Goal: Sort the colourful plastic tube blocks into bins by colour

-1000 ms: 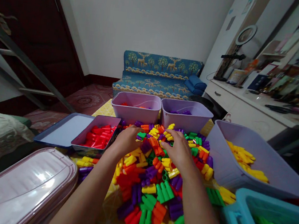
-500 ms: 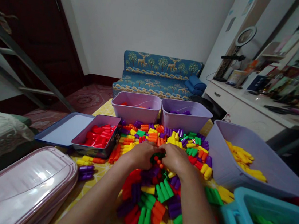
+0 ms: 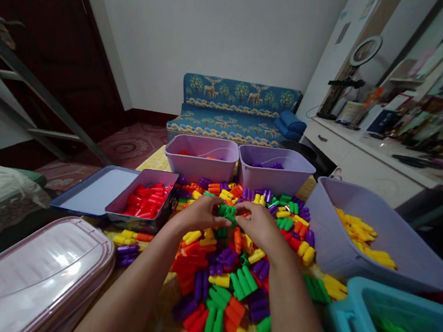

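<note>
A green plastic building piece (image 3: pixel 226 213) is between my two hands, just above a heap of coloured plastic pieces (image 3: pixel 229 259). My left hand (image 3: pixel 201 215) pinches it from the left, thumb below and fingers above. From the right, my right hand (image 3: pixel 258 224) has its curled fingertips against the same piece. Red, orange, yellow, green and purple pieces lie loose beneath and around both hands, some joined in rows. My fingers partly cover the green piece, so its full shape is hidden.
Two lilac bins (image 3: pixel 200 168) stand behind the heap. A larger lilac bin (image 3: pixel 327 256) with yellow pieces is at right, beside a blue bin (image 3: pixel 354 303) of green pieces. At left are an open tin (image 3: pixel 159 223) of red pieces and pinkish lids (image 3: pixel 36 272).
Both hands have risen from the heap, my left hand shifting left. The green piece between them now shows, along with orange and yellow pieces below that were covered.
</note>
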`<state>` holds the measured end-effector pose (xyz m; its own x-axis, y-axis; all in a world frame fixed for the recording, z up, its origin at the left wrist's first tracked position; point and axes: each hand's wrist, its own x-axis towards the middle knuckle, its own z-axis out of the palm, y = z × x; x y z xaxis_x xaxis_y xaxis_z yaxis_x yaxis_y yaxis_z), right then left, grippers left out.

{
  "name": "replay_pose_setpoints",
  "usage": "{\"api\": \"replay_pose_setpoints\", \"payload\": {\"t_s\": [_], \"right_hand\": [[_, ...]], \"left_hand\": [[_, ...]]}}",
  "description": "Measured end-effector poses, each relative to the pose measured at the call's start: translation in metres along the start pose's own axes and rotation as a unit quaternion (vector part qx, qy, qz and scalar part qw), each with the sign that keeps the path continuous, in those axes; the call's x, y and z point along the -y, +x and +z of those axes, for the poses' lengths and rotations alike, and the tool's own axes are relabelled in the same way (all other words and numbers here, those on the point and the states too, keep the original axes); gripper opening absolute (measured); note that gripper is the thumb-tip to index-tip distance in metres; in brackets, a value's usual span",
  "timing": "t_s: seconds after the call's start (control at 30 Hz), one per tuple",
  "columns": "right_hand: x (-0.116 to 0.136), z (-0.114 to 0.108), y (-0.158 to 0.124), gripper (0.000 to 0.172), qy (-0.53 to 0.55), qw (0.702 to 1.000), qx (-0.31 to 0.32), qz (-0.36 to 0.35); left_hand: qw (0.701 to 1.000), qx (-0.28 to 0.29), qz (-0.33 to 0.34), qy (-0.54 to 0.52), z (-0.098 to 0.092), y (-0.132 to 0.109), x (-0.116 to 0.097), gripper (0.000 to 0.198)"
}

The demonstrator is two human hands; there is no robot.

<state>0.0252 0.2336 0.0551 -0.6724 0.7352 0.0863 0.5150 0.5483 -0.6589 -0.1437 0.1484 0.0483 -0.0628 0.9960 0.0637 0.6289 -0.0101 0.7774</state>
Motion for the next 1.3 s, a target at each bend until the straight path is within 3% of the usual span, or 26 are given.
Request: {"api": "replay_pose_setpoints", "payload": {"t_s": [0.17,0.3,0.47,0.6,0.77,0.83,0.93,1.03,1.1,1.2,1.23,1.3], "right_hand": [[0.007,0.004,0.000,0.042,0.210,0.978,-0.013,-0.005],[0.014,0.009,-0.001,0.051,0.312,0.950,-0.024,0.003],[0.014,0.019,0.002,0.044,0.247,0.967,-0.062,0.011],[0.008,0.019,0.004,0.036,0.185,0.981,-0.056,0.017],[0.006,0.022,0.006,0.018,0.224,0.969,-0.105,0.026],[0.010,0.027,0.005,0.017,0.312,0.942,-0.119,0.036],[0.020,0.034,0.004,0.020,0.459,0.881,-0.089,0.069],[0.031,0.027,0.002,0.025,0.548,0.827,-0.095,0.079],[0.038,0.012,-0.002,0.024,0.599,0.775,-0.195,0.048],[0.051,-0.022,-0.018,0.022,0.609,0.669,-0.424,-0.041],[0.056,-0.033,-0.027,0.025,0.587,0.646,-0.483,-0.069],[0.065,-0.054,-0.046,0.034,0.520,0.635,-0.561,-0.107]], "left_hand": [[0.985,-0.058,-0.023,-0.162,-0.004,0.003,-0.002,0.045],[0.976,-0.067,-0.028,-0.207,-0.006,0.005,-0.004,0.046],[0.985,-0.090,-0.021,-0.145,-0.002,0.006,-0.003,0.047],[0.991,-0.111,-0.026,-0.068,-0.004,0.005,0.000,0.045],[0.980,-0.181,-0.035,0.068,-0.007,0.004,0.000,0.029],[0.978,-0.188,-0.031,0.087,-0.006,0.004,0.001,0.029],[0.981,-0.170,-0.025,0.089,-0.005,0.005,0.004,0.031],[0.981,-0.164,-0.016,0.103,-0.005,0.005,0.010,0.034],[0.980,-0.159,-0.014,0.116,-0.005,0.004,0.012,0.039],[0.980,-0.150,-0.020,0.131,-0.005,0.004,0.013,0.038],[0.980,-0.148,-0.022,0.131,-0.005,0.004,0.013,0.038],[0.981,-0.147,-0.024,0.123,-0.004,0.005,0.013,0.037]]}}
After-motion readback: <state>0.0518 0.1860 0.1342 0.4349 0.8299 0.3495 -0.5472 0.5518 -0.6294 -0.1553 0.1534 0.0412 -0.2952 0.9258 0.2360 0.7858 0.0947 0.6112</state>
